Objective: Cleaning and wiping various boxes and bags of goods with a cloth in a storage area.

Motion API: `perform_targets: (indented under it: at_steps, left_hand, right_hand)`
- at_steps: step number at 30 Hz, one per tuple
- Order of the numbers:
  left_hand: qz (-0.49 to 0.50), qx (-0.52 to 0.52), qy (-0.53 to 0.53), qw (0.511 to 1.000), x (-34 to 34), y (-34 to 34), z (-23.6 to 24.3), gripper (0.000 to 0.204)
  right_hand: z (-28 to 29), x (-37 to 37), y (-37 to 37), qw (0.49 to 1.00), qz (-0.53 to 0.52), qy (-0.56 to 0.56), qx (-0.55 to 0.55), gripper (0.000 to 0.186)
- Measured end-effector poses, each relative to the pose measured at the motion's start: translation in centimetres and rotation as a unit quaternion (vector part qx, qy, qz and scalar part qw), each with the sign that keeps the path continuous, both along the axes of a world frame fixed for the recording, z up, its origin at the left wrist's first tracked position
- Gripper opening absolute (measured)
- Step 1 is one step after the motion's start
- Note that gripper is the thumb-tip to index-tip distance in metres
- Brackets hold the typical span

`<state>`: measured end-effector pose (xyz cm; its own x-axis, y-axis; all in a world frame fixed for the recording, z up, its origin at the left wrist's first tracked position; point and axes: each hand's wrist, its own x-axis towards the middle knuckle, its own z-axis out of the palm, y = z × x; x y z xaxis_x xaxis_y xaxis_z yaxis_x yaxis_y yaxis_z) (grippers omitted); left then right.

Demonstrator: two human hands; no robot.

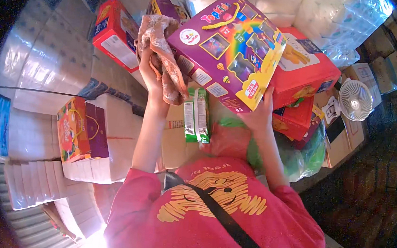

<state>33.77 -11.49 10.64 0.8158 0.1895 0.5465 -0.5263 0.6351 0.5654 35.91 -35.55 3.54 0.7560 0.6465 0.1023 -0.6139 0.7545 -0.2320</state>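
Note:
A purple and yellow gift box (232,47) with a rainbow print and a yellow rope handle is held up, tilted, in front of me. My right hand (259,114) grips its lower right corner. My left hand (150,69) is closed on a crumpled, dusty brown-pink cloth (167,70), which lies against the box's left side. The cloth hides part of the left fingers. Below the box lies a green and white packet (196,117) on a cardboard carton (173,143).
Red boxes (300,71) are stacked at the right, with a white fan (355,100) beyond. Another red box (117,33) stands at the far left. An orange box (73,130) and a purple bag sit on white packs (92,168). Plastic-wrapped stacks (50,47) line the left.

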Motion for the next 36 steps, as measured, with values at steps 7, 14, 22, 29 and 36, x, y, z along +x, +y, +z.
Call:
perform_targets:
  at_steps: [7,14,22,29,36]
  left_hand:
    - [0.355,0.238,0.176,0.887,-0.8,0.6,3.5,0.035]
    - [0.419,0.573,-0.139,0.691,-0.3,0.9,8.7,0.036]
    - [0.418,0.777,0.042,0.469,-3.4,-6.5,6.5,0.031]
    - [0.393,0.776,-0.001,0.494,-3.3,-5.5,5.2,0.029]
    - [0.405,0.737,0.074,0.536,-1.3,-5.0,5.0,0.026]
  right_hand:
    - [0.0,0.9,1.4,0.996,-0.084,0.031,-0.019,0.031]
    - [0.8,0.4,2.5,0.981,-0.134,0.035,-0.137,0.032]
    - [-0.1,0.5,2.6,0.984,-0.101,-0.015,-0.146,0.033]
    - [-0.3,0.6,2.5,0.977,-0.091,-0.006,-0.195,0.038]
    - [-0.4,0.4,2.5,0.976,-0.084,-0.025,-0.199,0.033]
